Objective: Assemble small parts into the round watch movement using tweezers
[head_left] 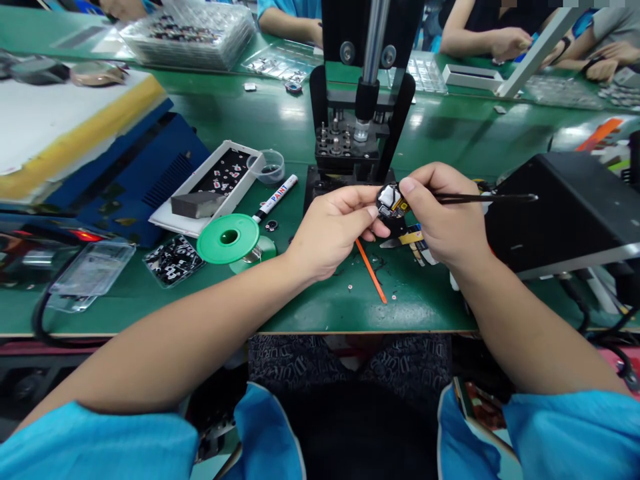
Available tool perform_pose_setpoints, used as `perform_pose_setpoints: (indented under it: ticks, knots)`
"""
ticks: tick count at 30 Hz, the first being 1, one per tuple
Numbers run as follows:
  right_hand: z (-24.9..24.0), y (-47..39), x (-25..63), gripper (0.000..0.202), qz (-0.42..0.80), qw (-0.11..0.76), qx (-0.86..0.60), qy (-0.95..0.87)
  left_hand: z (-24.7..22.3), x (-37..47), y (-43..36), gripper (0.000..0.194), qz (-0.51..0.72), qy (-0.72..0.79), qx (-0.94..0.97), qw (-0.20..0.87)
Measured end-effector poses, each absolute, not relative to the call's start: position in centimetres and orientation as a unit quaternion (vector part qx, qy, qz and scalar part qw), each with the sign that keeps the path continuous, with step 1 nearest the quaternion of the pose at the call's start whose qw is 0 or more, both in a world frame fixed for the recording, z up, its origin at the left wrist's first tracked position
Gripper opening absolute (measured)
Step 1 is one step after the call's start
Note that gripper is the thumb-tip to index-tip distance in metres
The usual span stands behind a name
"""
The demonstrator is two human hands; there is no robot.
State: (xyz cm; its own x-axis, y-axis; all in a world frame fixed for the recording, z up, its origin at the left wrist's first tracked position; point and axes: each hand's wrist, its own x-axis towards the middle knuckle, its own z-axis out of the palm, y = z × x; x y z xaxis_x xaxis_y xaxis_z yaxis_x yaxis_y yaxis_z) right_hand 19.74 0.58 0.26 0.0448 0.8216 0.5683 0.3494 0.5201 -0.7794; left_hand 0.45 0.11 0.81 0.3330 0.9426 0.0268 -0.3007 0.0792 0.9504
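Note:
My left hand [327, 230] is closed, pinching a small round electronic watch module [391, 200] with a black rim, a silver-white part and a yellow strip. At the module's right edge, the thumb and forefinger of my right hand [447, 217] touch it. Black tweezers [505, 198] lie in that closed right hand, their free end sticking out to the right. Below the hands are an orange stick [371, 272] and a craft knife blade [393, 243], partly hidden by my right hand. A black press [350, 143] stands just behind.
Left on the green bench are a green solder spool [227, 240], a paint marker [275, 198], a white parts tray [235, 193] and a blue machine [125, 173]. A black box [565, 207] stands right. Other people's hands work across the bench.

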Motion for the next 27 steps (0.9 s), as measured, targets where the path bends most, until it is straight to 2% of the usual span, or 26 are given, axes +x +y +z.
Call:
perform_pose_setpoints:
  ticks: [13,27]
  knots:
    - [0.65,0.22,19.58,0.035,0.204,0.56,-0.453,-0.664,0.93,0.52,0.19,0.015,0.466,0.358,0.477,0.653]
    - [0.63,0.28,19.47,0.035,0.199,0.571,-0.445,-0.66,1.02,0.55,0.07,0.02,0.468,0.344,0.492,0.648]
